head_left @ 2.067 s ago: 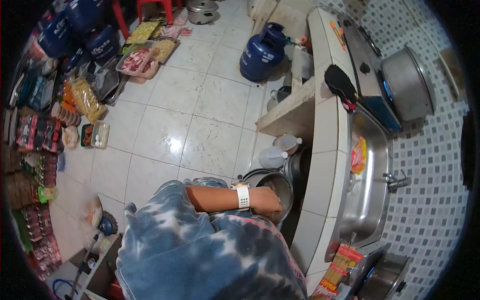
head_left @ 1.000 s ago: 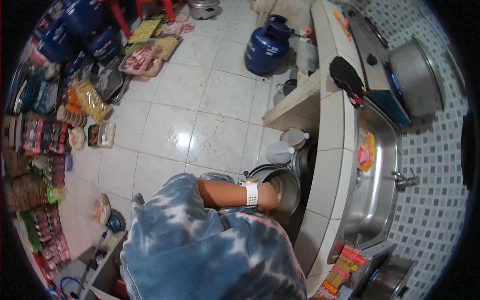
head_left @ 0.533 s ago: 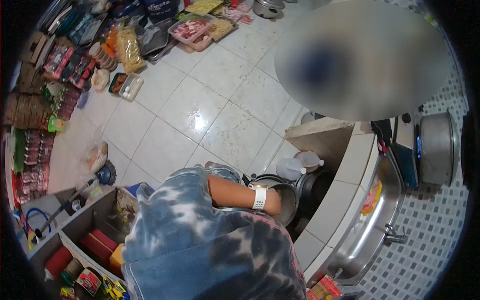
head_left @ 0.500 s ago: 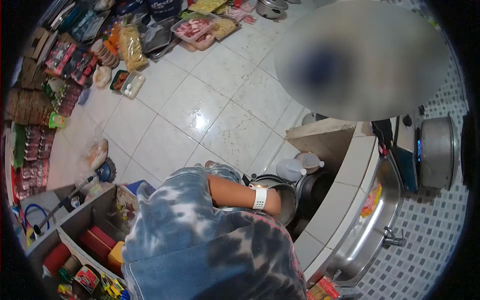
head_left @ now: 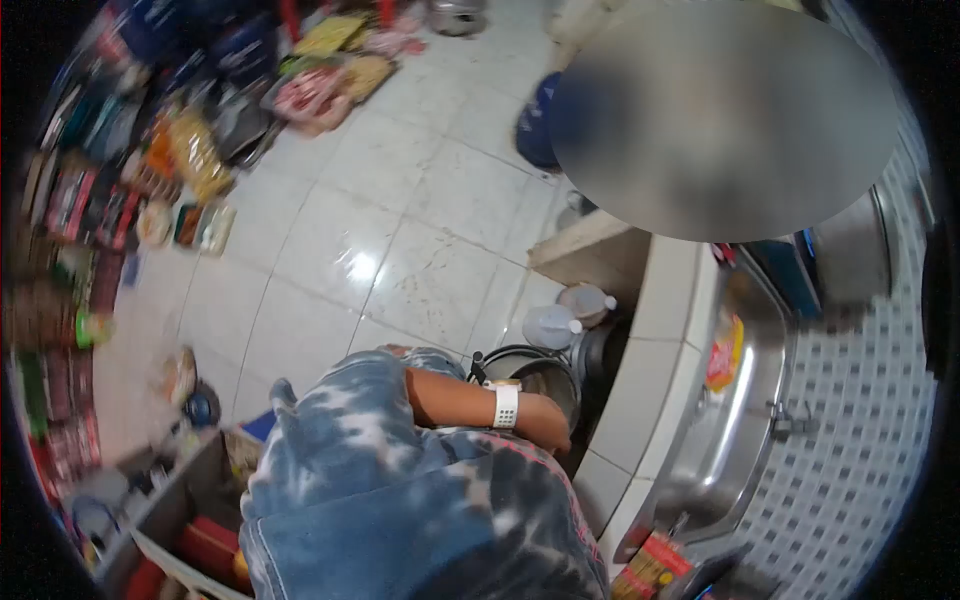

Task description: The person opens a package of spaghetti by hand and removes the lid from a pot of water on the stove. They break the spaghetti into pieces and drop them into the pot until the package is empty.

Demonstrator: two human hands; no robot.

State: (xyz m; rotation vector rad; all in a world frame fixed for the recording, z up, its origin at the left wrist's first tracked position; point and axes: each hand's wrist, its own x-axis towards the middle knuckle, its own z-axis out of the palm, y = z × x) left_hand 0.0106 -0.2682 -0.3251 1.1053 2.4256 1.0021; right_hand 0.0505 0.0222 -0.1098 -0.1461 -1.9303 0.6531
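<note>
While pale floor tiles gleam, the left hand overlaps a pot, its fingers' spread and grip unclear.

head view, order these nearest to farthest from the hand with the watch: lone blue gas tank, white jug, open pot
1. Open pot: right by the hand
2. White jug: just beyond the pot
3. Lone blue gas tank: farther up, partly blurred

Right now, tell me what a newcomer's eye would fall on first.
Probably the blue tie-dye clothes filling the bottom middle, then the left hand, white watch at its wrist, by a metal pot. Next, perhaps, the shiny sink on the right, with a red-and-yellow packet inside.
</note>
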